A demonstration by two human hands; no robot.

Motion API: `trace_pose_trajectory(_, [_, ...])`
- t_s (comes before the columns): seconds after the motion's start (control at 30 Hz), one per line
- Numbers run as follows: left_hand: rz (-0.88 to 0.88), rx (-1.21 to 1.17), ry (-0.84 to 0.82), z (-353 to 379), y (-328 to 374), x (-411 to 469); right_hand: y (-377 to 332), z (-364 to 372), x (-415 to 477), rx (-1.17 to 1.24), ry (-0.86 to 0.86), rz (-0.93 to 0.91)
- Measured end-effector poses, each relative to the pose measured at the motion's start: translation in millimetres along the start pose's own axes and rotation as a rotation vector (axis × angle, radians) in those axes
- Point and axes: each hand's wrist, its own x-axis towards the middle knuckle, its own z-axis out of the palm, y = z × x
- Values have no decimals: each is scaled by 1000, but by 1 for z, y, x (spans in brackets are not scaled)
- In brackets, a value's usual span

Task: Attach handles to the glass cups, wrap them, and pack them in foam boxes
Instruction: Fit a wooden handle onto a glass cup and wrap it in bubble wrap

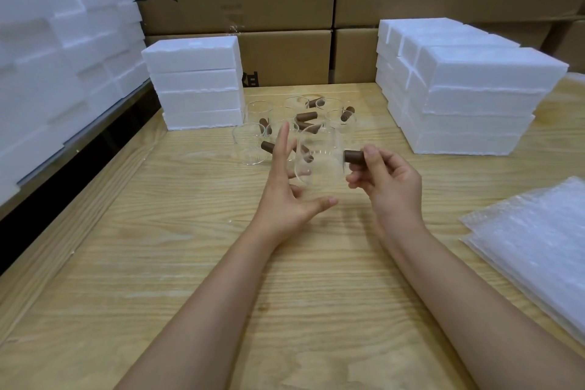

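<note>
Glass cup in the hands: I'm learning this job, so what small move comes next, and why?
Probably curl the left hand round the glass cup. Its fingers lie straight and spread against the cup's left side, while the right hand pinches the brown handle at the cup's right wall, so the raised cup looks poorly steadied for seating the handle.

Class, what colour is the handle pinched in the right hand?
Dark brown; the handle shows best in the head view.
</note>
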Motion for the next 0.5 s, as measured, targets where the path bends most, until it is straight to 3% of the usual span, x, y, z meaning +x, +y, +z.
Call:
trace_pose_trajectory(0.33, [41, 5, 37, 2, -3, 1, 7, -1, 1, -126, 61, 151])
trace_pose_trajectory(0.5, [49, 8, 52, 3, -5, 3, 11, 0, -2, -308, 48, 34])
